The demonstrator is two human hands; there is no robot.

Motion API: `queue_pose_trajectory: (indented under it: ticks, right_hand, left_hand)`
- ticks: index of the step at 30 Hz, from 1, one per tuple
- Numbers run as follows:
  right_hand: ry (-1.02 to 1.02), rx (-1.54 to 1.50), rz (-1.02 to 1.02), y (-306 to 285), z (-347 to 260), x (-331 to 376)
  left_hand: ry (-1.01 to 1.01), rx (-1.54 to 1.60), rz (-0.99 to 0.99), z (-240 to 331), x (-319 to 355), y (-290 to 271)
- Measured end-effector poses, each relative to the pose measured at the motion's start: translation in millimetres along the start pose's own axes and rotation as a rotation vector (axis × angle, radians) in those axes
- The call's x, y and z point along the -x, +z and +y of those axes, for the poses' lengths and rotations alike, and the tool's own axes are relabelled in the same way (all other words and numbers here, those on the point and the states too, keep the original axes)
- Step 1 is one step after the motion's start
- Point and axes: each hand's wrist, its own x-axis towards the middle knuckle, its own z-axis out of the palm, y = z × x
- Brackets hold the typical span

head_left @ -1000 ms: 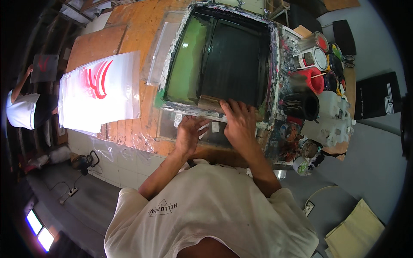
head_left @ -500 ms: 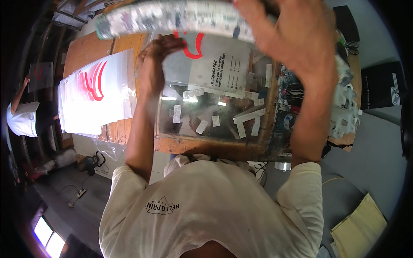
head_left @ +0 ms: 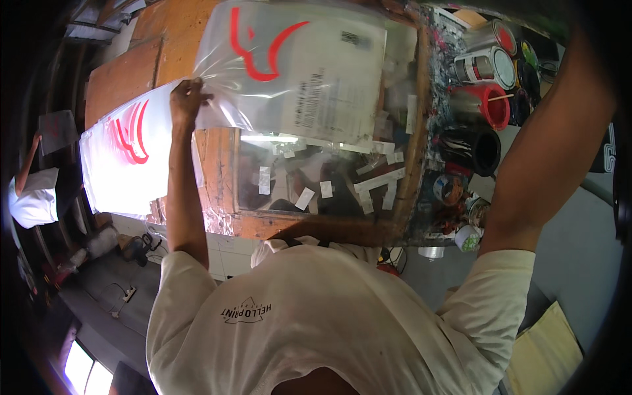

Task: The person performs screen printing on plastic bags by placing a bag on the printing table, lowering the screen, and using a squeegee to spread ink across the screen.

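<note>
My left hand (head_left: 189, 102) is closed on the near left corner of a clear plastic bag (head_left: 227, 72) printed with a red curved mark. Creases fan out in the plastic from the fingers. The bag lies across the glass-topped work surface (head_left: 283, 194), over a pale sheet with dark print showing through. Below my left hand, to the left, is a stack of similar plastic bags (head_left: 108, 181) with red prints. My right forearm (head_left: 550, 151) reaches up past the paint tins, and its hand is out of sight beyond the upper right edge.
Several paint tins, among them a red one (head_left: 497, 105) with a stick and a black one (head_left: 484, 151), line the table's right side. Strips of tape (head_left: 305, 197) are stuck to the glass. Another person (head_left: 39, 197) stands far left, holding a printed sheet (head_left: 58, 131).
The paint-smeared frame edge that my right hand held has left view, uncovering the bag and tins. My left hand has moved left and gripped the bag's corner, drawing it left.
</note>
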Motion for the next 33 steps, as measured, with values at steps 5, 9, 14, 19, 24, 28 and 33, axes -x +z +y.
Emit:
queue_pose_trajectory:
  ticks: [5, 9, 14, 19, 24, 28, 33]
  right_hand:
    - [-0.037, -0.006, 0.036, -3, 5, -22]
    - [-0.025, -0.002, 0.066, -23, 22, -34]
    - [0.01, 0.0, 0.056, -38, 35, -47]
    - [0.027, 0.082, 0.1, -31, 14, -45]
    - [-0.052, -0.001, 0.211, -18, 9, -32]
    - [-0.049, 0.005, 0.192, -16, -13, -19]
    - [0.062, 0.022, 0.04, -27, -44, -10]
  left_hand:
    - [0.1, -0.548, 0.469, -108, -32, -123]
    - [0.185, -0.557, 0.854, -137, 13, -159]
    - [0.188, -0.929, 0.276, -136, 153, -56]
    - [0.276, -0.769, 0.056, -64, 222, 38]
    - [0.309, -0.482, 0.08, -38, 167, 58]
    - [0.472, -0.842, 0.15, -31, 131, 105]
    - [0.762, -0.784, -0.136, 6, 99, 178]
